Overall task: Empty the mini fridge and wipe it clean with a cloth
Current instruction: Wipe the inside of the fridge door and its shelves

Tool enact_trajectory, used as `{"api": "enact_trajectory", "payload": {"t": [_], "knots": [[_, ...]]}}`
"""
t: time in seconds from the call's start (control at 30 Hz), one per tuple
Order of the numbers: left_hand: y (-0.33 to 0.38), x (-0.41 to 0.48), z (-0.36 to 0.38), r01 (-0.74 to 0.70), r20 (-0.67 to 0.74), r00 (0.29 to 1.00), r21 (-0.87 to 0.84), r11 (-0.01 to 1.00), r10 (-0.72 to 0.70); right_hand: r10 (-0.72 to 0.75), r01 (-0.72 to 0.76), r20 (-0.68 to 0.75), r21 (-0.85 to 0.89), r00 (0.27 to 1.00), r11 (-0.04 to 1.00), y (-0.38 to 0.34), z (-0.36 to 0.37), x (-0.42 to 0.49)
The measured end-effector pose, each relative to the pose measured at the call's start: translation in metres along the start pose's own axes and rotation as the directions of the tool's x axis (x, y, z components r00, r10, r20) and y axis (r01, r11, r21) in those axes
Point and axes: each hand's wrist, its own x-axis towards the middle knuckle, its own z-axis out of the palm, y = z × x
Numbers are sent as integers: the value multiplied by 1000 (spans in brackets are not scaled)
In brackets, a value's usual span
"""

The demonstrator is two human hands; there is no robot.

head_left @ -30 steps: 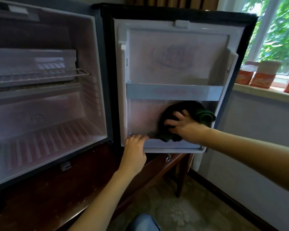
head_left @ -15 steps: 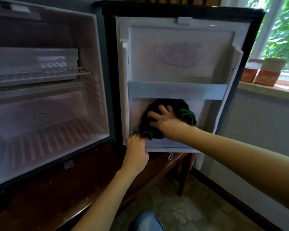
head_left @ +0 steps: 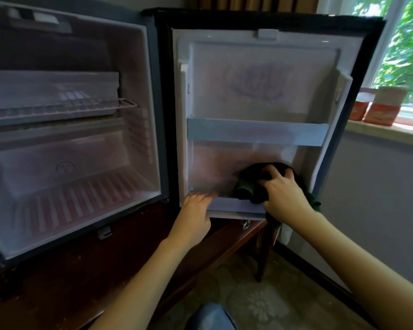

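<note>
The mini fridge [head_left: 150, 96] stands open on a dark wooden table, its cavity holding only a wire shelf [head_left: 65, 110]. Its door [head_left: 260, 75] is swung wide to the right, inner side facing me. My right hand [head_left: 284, 196] grips a dark green cloth [head_left: 246, 186] bunched against the lower right of the door's inner panel, just above the bottom ledge. My left hand [head_left: 196, 208] holds the door's lower left corner, fingers curled over the ledge edge. A grey rail [head_left: 258, 132] crosses the door at mid height.
Orange-and-white boxes [head_left: 379, 108] stand on the windowsill at the right. The wooden table [head_left: 65, 282] runs under the fridge, one leg [head_left: 264, 253] below the door. Patterned floor lies beneath; my knee [head_left: 210, 317] shows at the bottom.
My right hand slid the cloth left across the lower door panel, then back right and down toward the bottom ledge. My left hand stayed on the door's lower corner.
</note>
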Motion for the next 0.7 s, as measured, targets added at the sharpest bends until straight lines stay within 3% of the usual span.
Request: {"api": "enact_trajectory", "payload": {"t": [0.13,0.2,0.27,0.43,0.57,0.7], "knots": [[2,5,-13,122,48,992,-173,977,-116,-143,143,68,12,987,990,-23,-13,6],[1,8,-17,115,9,993,-261,958,-117,-205,196,55,137,977,971,-54,-11,13],[3,9,-21,103,0,994,-334,937,-109,-241,235,38,125,970,964,-86,-8,23],[15,10,-22,119,37,993,-438,891,-114,-161,172,123,-85,979,981,-103,-9,44],[11,10,-16,131,24,991,-333,934,-131,-100,139,200,-192,975,971,-94,-8,47],[12,11,-13,138,30,990,-293,946,-135,26,52,284,-263,959,963,-35,-5,38]]}}
